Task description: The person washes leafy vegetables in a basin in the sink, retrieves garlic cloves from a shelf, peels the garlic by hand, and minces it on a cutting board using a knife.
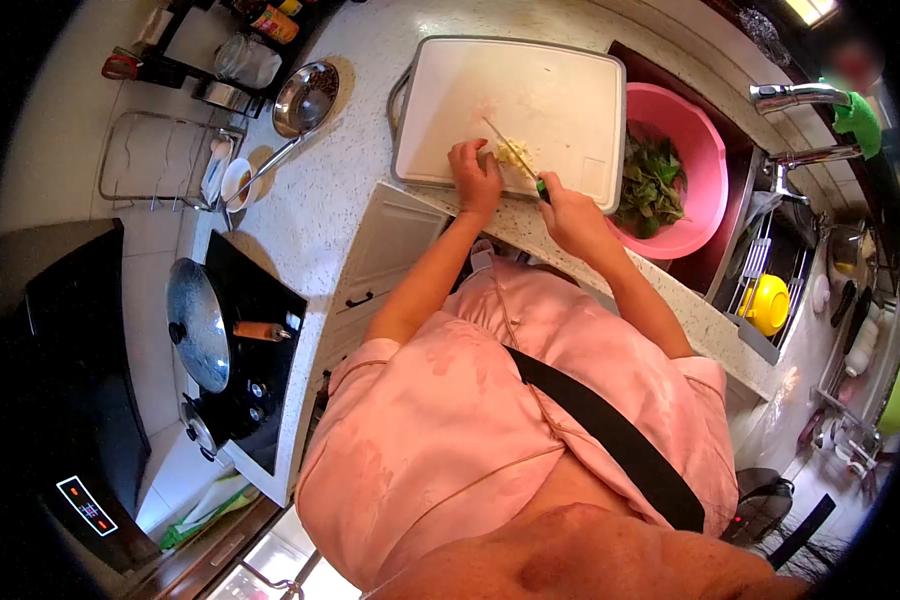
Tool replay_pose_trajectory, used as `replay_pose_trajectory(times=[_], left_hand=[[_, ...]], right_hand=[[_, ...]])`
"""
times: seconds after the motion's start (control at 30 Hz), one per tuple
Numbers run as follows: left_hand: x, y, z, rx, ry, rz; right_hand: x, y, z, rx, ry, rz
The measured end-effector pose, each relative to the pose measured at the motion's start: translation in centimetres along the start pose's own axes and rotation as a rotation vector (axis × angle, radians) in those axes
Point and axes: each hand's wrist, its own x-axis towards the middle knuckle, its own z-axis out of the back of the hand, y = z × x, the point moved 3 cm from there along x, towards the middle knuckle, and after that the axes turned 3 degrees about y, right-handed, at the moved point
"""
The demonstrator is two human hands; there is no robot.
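Observation:
A large white cutting board [510, 85] with a grey rim lies on the counter. My right hand [573, 218] is closed round the green handle of a kitchen knife [508, 145], whose blade points up and left over the board. Beside the blade is a small heap of pale yellow chopped bits [516, 152], which look like minced garlic. My left hand [477, 182] rests on the board's near edge, left of the blade, with its fingers curled in. What lies under those fingertips, if anything, is hidden.
Right of the board, a pink basin [705, 165] holds leafy greens [652, 185] beside the faucet [800, 97]. On the left are a metal bowl [306, 98], a small white bowl [238, 184] and a lidded wok [198, 325] on the stove. A yellow bowl [767, 305] sits in a rack.

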Motion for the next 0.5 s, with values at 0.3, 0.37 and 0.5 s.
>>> replay_pose_trajectory(times=[0.3, 0.37, 0.5], left_hand=[[-1.3, 0.6, 0.4, -0.064, 0.051, 0.113], [-1.4, 0.7, 0.4, -0.09, 0.026, 0.127], [-1.5, 0.6, 0.3, -0.259, -0.051, 0.182]], right_hand=[[0.7, -0.3, -0.2, -0.003, 0.088, -0.092], [0.9, -0.8, -0.7, -0.084, 0.145, -0.117], [0.7, -0.3, -0.3, -0.01, 0.123, -0.066]])
